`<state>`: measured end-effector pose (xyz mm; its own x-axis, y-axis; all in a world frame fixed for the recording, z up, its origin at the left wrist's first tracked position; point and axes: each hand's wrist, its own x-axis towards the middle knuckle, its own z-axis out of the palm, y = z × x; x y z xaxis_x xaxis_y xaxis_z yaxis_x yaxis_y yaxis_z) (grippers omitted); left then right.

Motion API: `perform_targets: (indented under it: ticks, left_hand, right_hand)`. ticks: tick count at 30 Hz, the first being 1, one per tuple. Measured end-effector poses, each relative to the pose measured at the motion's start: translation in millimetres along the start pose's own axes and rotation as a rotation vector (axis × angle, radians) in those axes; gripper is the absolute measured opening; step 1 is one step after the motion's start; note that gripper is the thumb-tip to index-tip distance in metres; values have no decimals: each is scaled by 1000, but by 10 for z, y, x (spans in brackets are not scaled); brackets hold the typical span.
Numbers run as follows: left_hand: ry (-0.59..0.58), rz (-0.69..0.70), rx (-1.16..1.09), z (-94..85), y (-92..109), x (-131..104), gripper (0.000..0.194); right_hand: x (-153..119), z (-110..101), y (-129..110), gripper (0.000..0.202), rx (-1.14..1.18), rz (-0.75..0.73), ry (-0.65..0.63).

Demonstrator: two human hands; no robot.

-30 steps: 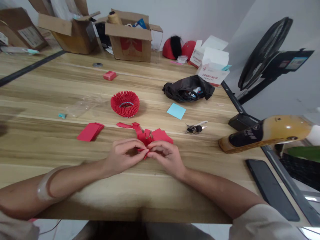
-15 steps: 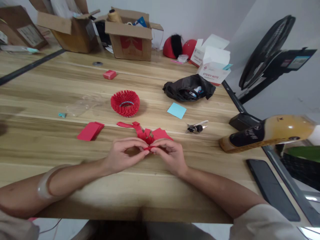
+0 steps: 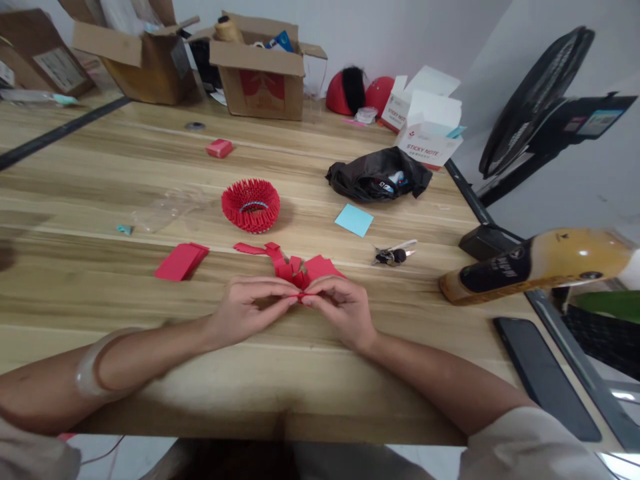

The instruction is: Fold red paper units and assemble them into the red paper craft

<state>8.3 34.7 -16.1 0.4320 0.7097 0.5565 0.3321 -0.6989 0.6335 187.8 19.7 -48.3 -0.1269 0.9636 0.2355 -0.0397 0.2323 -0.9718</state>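
Between the fingertips of both hands is a small folded piece of red paper [image 3: 301,295]. My left hand [image 3: 250,308] pinches its left end, and my right hand [image 3: 343,310] pinches its right end. Just beyond the fingers lie red paper strips and folded pieces [image 3: 284,268], beside some flat red paper [image 3: 321,267] that my right hand partly covers. A stack of red paper slips [image 3: 181,261] rests to the left. Farther back stands a round red bowl of folded paper pieces [image 3: 251,207] with a light blue ring inside.
A light blue sheet [image 3: 354,220], keys [image 3: 394,255] and a black bag [image 3: 379,175] lie to the right. A drink bottle [image 3: 530,267] and a phone [image 3: 545,377] are near the right edge. Cardboard boxes [image 3: 263,83] and sticky note boxes [image 3: 425,143] stand at the back.
My fingertips have shifted slightly on the red paper piece, which now looks thinner and flatter between them. Other things on the table stay put.
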Motion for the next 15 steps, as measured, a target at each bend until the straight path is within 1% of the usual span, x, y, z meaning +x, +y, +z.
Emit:
perform_targets:
  ticks: [5,15]
  left_hand:
    - [-22,10,-10,-2,-6,-9,11]
    - [-44,-29,-40,-4,-4,-16,13]
  right_hand:
    - [-3,2,-1,12,-5,-3,9]
    - [-5,1,-26,16,-19,5,22]
